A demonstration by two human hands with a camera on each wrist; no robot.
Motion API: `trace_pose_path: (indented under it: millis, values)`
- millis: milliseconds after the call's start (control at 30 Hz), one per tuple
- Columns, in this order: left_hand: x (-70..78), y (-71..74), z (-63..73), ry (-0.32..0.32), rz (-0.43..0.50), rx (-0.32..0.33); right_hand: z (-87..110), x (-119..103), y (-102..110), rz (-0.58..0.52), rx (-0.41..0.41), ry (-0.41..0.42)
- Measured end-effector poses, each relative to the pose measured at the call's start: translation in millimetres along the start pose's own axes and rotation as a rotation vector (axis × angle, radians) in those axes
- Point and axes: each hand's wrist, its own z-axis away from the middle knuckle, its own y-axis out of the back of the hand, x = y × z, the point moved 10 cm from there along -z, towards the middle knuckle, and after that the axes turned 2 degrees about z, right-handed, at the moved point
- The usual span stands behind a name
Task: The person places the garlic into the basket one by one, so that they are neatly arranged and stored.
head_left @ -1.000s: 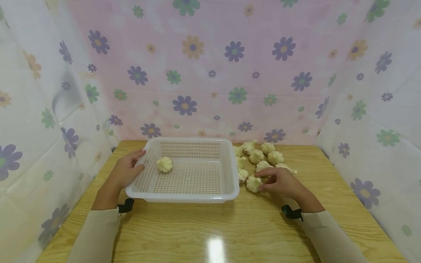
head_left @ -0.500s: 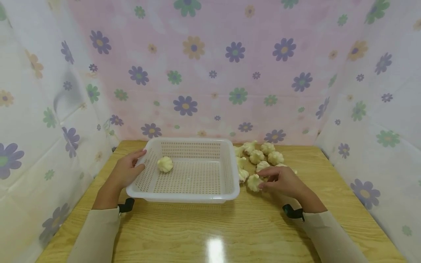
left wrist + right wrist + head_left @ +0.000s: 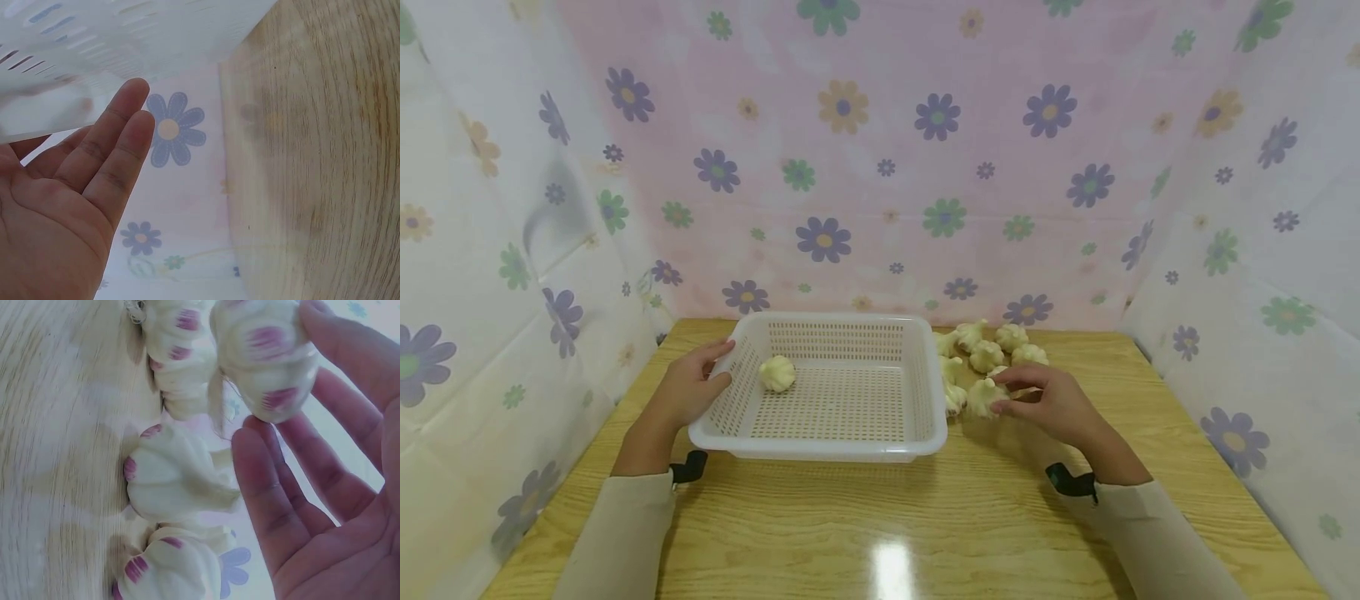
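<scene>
A white plastic basket (image 3: 820, 454) with slotted walls stands on the table. One garlic bulb (image 3: 777, 374) lies near its left side. My left hand (image 3: 681, 392) holds the basket's left rim; in the left wrist view its fingers (image 3: 128, 140) extend along the outer wall, with the thumb mostly hidden. To the right of the basket, my right hand (image 3: 1052, 407) pinches a pale garlic bulb (image 3: 982, 398) between thumb and fingertips. The right wrist view shows this held bulb (image 3: 269, 356) with purple streaks, raised off the wood and overlapping other bulbs behind.
Several more garlic bulbs (image 3: 985, 357) are heaped between the basket's right wall and my right hand, towards the back of the wooden table (image 3: 820, 533). Flower-printed cloth (image 3: 880, 200) encloses the back and both sides.
My right hand has raised its garlic bulb slightly and moved it back towards the heap. The left hand and the basket stay in place.
</scene>
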Motion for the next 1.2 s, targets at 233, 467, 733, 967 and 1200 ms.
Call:
trace_pose_path:
  millis: [233,467,733,967,1200]
  values:
    - [0.5,-0.8,-0.4,0.001,0.000,-0.001,0.7,-6.7,5.5,-0.007,0.042,-0.004]
    - [-0.5,-0.3,0.6,-0.014,-0.031,0.004,-1.2,-10.9,4.1,-0.027,0.062,0.014]
    - [-0.4,12.5,5.6,-0.025,-0.039,0.030,-16.0,-33.0,14.2,-0.011,0.112,0.044]
    - [2.6,6.9,2.9,-0.037,0.000,0.014,-25.5,-53.0,20.5,0.010,0.110,0.101]
    - [-0.3,1.1,0.9,-0.034,0.004,0.014,-38.1,-62.2,13.9,-0.019,0.094,0.121]
